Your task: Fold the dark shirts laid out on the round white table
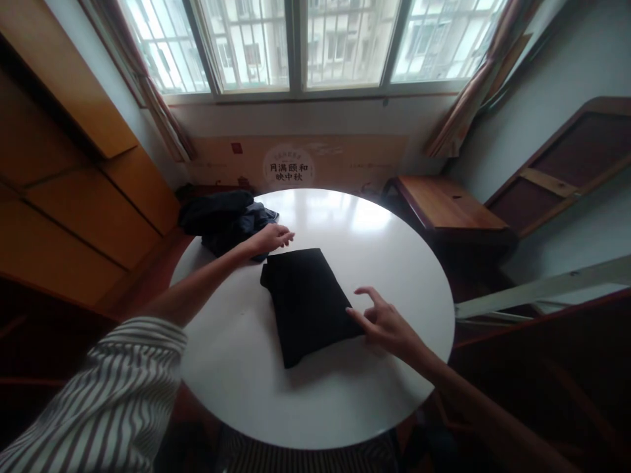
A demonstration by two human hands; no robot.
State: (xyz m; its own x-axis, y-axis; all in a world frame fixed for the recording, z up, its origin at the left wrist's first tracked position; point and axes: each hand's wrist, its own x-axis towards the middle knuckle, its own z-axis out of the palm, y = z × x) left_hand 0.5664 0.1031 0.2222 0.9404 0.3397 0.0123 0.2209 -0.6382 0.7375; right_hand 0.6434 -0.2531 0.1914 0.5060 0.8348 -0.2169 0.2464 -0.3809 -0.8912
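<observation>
A black folded garment (310,302) lies flat in a rough rectangle on the round white table (305,414). Just above its far left corner, my left hand (273,238) hovers with loosely bent fingers and nothing visible in them. My right hand (387,325) is at the garment's right edge; its thumb and index finger are spread apart, and one fingertip meets or nearly meets the cloth. Behind my left hand sits a heap of dark clothes (217,217), partly covered by that hand and forearm.
Orange-brown cabinets (93,203) stand on the left. At the back right is a wooden desk (448,203), with a wood-framed panel (566,164) against the wall. A barred window (340,46) with curtains (468,98) rises beyond the table, above a printed banner (290,164).
</observation>
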